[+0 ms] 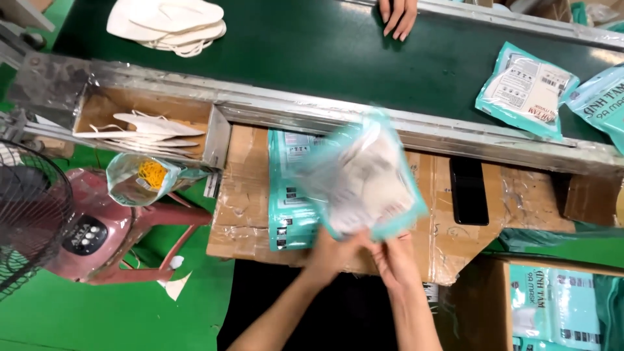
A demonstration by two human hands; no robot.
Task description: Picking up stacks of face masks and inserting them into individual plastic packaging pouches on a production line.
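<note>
Both hands grip one teal-edged mask pouch point(364, 179) by its bottom edge: left hand point(335, 250) at 7 o'clock, right hand point(393, 257) at 5, above the cardboard worktop point(250, 195). Looks like mid-handling of a filled pack; next move probably needs a steady two-handed hold. Pouch is motion-blurred, clear front, white masks inside.

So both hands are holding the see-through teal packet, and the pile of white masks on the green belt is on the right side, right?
Not quite. The head view shows both hands, left and right, holding the teal packet, but the pile of white masks lies on the left side of the green belt.
</note>
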